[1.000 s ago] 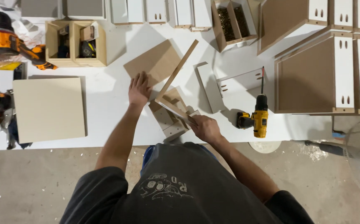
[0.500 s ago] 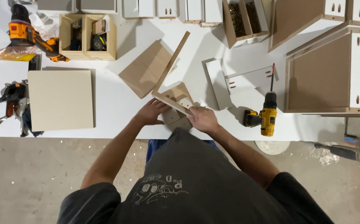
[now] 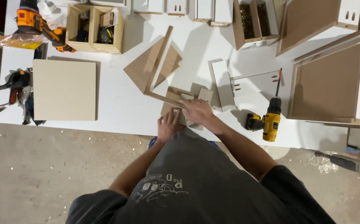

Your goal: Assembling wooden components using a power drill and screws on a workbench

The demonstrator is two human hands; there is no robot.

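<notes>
White workbench (image 3: 118, 112), left hand (image 3: 168, 125) flat on small wood panel (image 3: 176, 116), right hand (image 3: 197, 112) gripping it, fingers closed

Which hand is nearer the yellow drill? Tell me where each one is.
Right. The right hand rests on the small wooden frame, with bare table between it and the yellow drill on its right. The left hand lies farther left, at the frame's near edge.
</notes>
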